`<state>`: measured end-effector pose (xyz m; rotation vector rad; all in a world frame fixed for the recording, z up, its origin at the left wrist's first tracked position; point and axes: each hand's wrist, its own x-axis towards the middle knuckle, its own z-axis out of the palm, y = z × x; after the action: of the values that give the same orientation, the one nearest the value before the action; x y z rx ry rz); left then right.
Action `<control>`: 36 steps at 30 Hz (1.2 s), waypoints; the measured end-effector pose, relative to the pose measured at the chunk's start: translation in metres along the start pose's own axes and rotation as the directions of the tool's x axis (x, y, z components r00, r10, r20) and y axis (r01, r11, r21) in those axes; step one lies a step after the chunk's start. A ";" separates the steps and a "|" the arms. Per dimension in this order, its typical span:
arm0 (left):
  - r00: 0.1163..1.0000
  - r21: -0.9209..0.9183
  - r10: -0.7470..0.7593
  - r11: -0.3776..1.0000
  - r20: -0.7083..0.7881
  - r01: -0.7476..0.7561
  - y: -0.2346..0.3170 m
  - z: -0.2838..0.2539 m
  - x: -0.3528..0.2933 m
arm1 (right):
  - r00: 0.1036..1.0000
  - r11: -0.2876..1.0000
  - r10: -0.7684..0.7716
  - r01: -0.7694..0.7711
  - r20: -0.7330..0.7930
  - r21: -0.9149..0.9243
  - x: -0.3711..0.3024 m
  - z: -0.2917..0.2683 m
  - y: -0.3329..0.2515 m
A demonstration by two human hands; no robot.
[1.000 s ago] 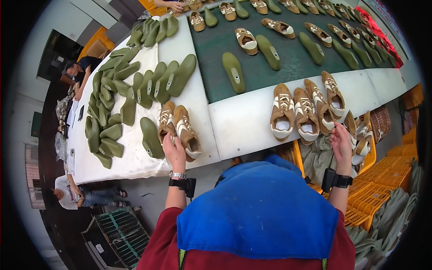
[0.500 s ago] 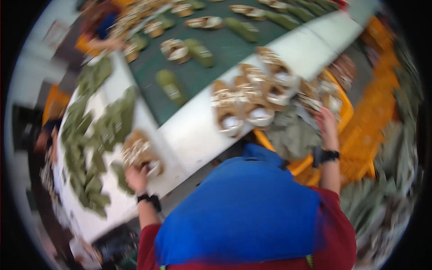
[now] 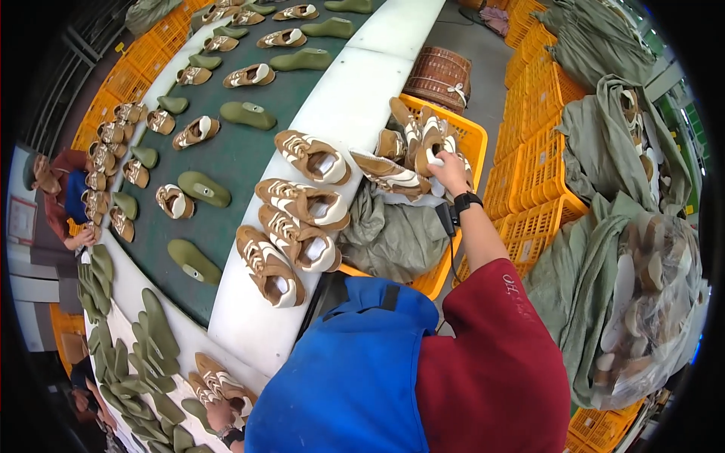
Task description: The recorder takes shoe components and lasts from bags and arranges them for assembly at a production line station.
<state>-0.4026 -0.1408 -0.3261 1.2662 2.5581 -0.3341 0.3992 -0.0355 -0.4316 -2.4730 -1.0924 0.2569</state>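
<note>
My right hand (image 3: 451,174) reaches into a yellow crate (image 3: 474,136) and grips the heel end of a tan-brown sneaker (image 3: 432,145) with white trim. Other sneakers lie around it, beside a grey-green cloth (image 3: 393,238) in the same crate. At the lower left, my left hand (image 3: 220,414) is closed at the heel of a brown sneaker (image 3: 202,389) on the white tabletop, touching another brown sneaker (image 3: 225,377). Its fingertips are partly hidden. Several sneakers (image 3: 291,234) stand in a group on the white ledge between my hands.
A green conveyor belt (image 3: 234,155) carries sneakers and green shoe lasts. More lasts (image 3: 143,355) are heaped at the left. A person (image 3: 64,189) works across the belt. Stacked yellow crates (image 3: 529,181), draped cloth and a plastic bag of shoes (image 3: 657,302) stand at the right.
My view has swung to the right. My right hand has gone farther into the crate and taken hold of a sneaker. My left hand stays at the sneakers on the table.
</note>
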 end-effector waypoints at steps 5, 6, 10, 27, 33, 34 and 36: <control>0.933 -0.114 0.190 0.966 -0.305 -0.234 0.083 -0.059 -0.013 | 0.980 0.251 -0.141 -0.101 0.140 0.963 -0.013 -0.056 -0.024; 0.878 -0.245 0.310 0.878 -0.364 -0.411 0.096 -0.057 -0.014 | 0.971 -0.185 -0.208 -0.159 0.119 0.970 -0.032 -0.076 -0.048; 0.698 -0.419 0.596 0.559 -0.397 -0.715 0.214 -0.075 -0.043 | 0.943 -0.609 -0.316 -0.285 0.103 0.740 -0.076 -0.097 -0.087; 0.741 -0.986 0.658 0.015 0.137 0.168 0.209 -0.042 -0.026 | -0.248 0.369 -0.860 0.300 0.445 0.880 -0.238 -0.019 -0.315; 0.847 -0.983 0.499 0.084 0.183 0.163 0.205 0.013 -0.042 | 0.130 0.443 -0.893 0.070 0.432 0.894 -0.137 -0.025 -0.244; 0.886 -0.983 0.439 -0.031 0.149 0.180 0.202 0.013 -0.032 | 0.402 0.600 -0.731 -0.006 0.551 0.800 -0.110 -0.026 -0.214; 0.874 -0.983 0.485 -0.169 -0.021 0.070 0.203 0.006 -0.025 | 0.728 0.740 -0.521 0.126 0.445 0.660 -0.048 -0.001 -0.133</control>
<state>-0.2244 -0.0406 -0.3414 0.6900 1.2380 1.2286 0.2793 0.0091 -0.3709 -1.5856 -1.4168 1.1586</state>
